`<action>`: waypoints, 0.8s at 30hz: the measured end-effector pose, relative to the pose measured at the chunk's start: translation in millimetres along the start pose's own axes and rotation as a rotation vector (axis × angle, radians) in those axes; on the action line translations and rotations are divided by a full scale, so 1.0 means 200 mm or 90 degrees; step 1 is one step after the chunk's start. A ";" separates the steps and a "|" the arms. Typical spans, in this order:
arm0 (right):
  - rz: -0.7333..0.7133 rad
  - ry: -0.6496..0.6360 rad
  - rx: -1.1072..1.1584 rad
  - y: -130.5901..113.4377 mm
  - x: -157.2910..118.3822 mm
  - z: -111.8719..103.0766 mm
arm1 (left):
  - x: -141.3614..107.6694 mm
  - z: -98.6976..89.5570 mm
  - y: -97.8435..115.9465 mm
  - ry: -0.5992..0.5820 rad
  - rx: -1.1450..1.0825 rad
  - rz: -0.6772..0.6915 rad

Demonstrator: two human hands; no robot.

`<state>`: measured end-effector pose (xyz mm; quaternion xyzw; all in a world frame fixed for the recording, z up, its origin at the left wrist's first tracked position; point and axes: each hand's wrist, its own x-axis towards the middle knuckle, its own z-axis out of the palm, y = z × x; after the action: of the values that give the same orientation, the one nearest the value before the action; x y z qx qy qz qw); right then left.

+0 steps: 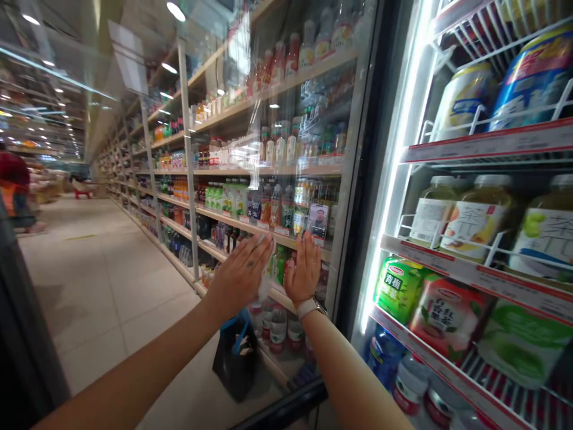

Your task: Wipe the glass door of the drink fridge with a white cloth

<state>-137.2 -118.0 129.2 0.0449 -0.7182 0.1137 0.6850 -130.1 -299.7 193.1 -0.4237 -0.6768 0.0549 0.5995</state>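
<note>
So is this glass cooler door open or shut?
Open: the glass door stands swung out from the lit cooler shelves, which show directly with no glass in front.

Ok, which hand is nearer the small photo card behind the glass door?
Right hand, just below the small photo card. The left hand sits further left and lower, with a white cloth at its fingers.

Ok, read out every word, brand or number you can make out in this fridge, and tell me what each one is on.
"青梅" on the green pouch.
"茶" on the label of the bottle.
Shelf price strips: too small to read.
Blue can: print too blurred to read.
Drinks behind the glass door: labels too small to read.
</note>
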 end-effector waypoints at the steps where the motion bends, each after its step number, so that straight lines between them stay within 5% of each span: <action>1: 0.001 0.000 -0.001 0.00 0.00 0.00 | -0.05 0.02 0.03 -0.014 -0.004 0.013; 13: 0.000 0.006 -0.002 0.00 0.00 0.00 | -0.61 0.16 0.31 -0.084 -0.057 0.147; 16: 0.000 0.003 -0.008 0.00 0.00 0.01 | -0.51 0.15 0.26 -0.063 -0.049 0.101; 24: -0.008 0.022 0.006 0.00 0.01 0.01 | 0.16 -0.03 -0.05 0.067 -0.018 -0.150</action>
<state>-138.6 -117.9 130.4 0.0506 -0.7052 0.1137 0.6980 -128.5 -288.0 225.6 -0.3521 -0.6903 -0.0476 0.6302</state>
